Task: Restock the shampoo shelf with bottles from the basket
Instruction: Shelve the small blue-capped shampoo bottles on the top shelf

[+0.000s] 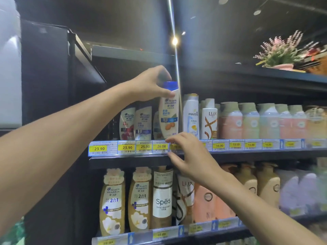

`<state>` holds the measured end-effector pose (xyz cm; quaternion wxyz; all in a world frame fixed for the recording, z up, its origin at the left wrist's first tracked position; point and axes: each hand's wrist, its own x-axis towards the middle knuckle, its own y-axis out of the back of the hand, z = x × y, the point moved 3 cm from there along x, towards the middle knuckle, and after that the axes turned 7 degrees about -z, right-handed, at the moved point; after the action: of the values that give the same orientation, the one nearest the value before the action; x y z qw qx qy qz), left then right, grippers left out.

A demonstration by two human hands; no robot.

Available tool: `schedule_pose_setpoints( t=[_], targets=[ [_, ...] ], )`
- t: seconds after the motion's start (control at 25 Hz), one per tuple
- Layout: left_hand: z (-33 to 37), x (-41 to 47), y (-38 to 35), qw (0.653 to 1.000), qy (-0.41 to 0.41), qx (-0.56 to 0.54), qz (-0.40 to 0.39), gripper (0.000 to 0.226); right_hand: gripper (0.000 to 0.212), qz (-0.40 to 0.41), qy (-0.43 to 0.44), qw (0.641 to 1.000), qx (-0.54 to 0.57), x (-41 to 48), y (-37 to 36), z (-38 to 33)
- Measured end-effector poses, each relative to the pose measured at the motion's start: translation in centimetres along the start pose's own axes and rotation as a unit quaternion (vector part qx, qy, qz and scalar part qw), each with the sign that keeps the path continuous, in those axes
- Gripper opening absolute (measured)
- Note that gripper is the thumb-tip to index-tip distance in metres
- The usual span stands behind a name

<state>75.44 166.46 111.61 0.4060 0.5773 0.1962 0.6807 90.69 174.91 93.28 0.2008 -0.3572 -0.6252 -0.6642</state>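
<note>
White bottle [169, 115] w/ blue cap [170, 85]; price tags [127, 147] yellow; plant [281, 48] pink; lower btls [112, 202] gold.

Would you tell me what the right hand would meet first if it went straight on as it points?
Probably the foot of the bottle that the left hand holds by its cap: the right hand points up-left at it. Depth is unclear; its thumb may catch the price rail first.
</note>
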Motion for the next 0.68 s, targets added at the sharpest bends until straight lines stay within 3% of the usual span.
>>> schedule_pose_setpoints(
  t=[0.16,0.68],
  targets=[
    [-1.7,1.7,-1.7,0.998,0.005,0.045,-0.037,0.054,0.03,-0.002,0.002,1.0,0.004,-0.3,-0.4,-0.2],
    [-6.2,4.8,-3.3,0.981,0.086,0.131,-0.115,0.045,0.031,-0.006,-0.003,1.0,-0.01,-0.8,-1.0,-0.3]
  ],
)
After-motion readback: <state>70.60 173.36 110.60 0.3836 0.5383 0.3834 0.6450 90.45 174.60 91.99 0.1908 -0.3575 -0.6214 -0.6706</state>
